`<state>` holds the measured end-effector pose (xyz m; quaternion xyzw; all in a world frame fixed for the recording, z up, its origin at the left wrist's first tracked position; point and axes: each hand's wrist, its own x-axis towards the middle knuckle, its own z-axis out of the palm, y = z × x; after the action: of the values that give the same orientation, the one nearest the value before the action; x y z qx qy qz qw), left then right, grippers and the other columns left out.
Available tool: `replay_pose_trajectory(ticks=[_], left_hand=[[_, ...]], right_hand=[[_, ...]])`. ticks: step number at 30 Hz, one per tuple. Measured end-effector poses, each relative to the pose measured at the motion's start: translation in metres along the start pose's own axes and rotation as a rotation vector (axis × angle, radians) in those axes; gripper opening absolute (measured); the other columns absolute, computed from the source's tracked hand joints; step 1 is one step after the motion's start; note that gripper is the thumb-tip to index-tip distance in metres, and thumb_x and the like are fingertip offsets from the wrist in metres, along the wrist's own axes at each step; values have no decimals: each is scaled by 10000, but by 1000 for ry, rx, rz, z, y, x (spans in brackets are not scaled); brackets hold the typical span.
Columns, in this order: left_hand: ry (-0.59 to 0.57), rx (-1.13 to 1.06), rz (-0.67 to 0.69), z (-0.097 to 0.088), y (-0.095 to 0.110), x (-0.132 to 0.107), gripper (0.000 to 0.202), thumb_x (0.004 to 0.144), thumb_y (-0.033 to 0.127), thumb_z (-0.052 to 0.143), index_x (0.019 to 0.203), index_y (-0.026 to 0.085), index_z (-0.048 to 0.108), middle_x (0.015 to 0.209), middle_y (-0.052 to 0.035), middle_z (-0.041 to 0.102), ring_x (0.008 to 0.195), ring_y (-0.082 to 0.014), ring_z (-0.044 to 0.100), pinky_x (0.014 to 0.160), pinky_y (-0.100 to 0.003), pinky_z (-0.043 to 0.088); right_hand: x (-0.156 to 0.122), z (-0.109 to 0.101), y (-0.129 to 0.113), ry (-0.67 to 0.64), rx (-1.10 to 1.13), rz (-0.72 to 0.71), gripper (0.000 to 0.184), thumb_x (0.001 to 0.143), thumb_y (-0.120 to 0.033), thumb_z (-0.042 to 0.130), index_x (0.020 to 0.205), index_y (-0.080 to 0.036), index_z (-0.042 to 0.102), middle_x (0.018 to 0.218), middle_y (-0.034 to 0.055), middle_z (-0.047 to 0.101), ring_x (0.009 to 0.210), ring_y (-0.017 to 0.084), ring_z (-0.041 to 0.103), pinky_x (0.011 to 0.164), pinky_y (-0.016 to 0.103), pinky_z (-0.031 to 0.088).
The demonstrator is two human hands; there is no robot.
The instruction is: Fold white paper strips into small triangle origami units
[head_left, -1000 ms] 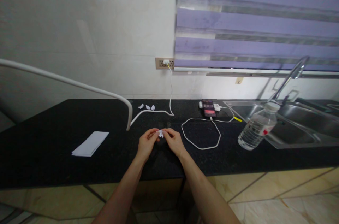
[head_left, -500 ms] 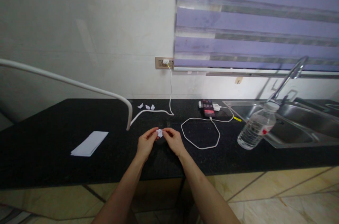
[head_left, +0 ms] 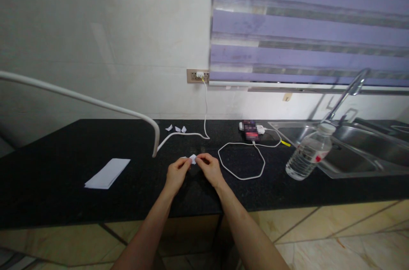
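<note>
Between my fingertips is a small folded piece of white paper [head_left: 193, 159], its exact shape too small to make out. My left hand [head_left: 177, 173] pinches it from the left, and my right hand [head_left: 209, 169] pinches it from the right. Both hands are over the black countertop [head_left: 140, 202], with the forearms reaching in from the front edge. Farther back, several small folded paper pieces [head_left: 177, 129] lie near the wall. To the left rests a stack of white paper strips [head_left: 108, 173].
A white cable [head_left: 128, 111] arcs across from the left. At right lie a phone [head_left: 251, 131] with a looped charging cable [head_left: 241, 179], a water bottle [head_left: 309, 152] and a steel sink [head_left: 332, 176] with a faucet [head_left: 347, 93]. A wall outlet [head_left: 193, 76] holds a plug.
The paper between my fingers has turned slightly and shows a different outline. My left fingers have shifted a little; both hands stay in the same place.
</note>
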<state>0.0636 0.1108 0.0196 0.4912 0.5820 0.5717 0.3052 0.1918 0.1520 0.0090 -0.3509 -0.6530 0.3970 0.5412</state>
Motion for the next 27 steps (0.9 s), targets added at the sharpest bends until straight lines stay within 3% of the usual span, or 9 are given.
replay_pose_trajectory(ticks=[7,13,23,27], left_hand=[[-38,108,34,0,-2,1,259,688,389,529,701,167,660,604,4,598,605,-135,533,582,-219,366],[-71,177,84,1,-3,1,283,716,396,492,710,154,638,633,4,590,626,-134,534,599,-221,376],[-98,197,157,1,-7,3,253,731,356,479,711,158,637,658,3,593,654,-128,535,623,-216,384],[-87,194,141,2,-7,3,254,724,360,484,697,153,629,639,8,588,629,-126,527,601,-215,381]], right_hand=[[1,2,3,-14,107,57,156,698,-252,565,808,-159,625,756,21,622,694,131,562,673,250,443],[2,5,2,17,254,132,287,645,-223,615,922,-157,579,721,-1,586,634,103,542,630,230,445],[0,3,-4,-36,157,80,161,662,-213,578,804,-161,635,692,2,594,619,113,526,612,236,432],[0,4,-5,-38,181,103,240,651,-217,591,883,-158,623,717,5,590,630,111,531,619,235,435]])
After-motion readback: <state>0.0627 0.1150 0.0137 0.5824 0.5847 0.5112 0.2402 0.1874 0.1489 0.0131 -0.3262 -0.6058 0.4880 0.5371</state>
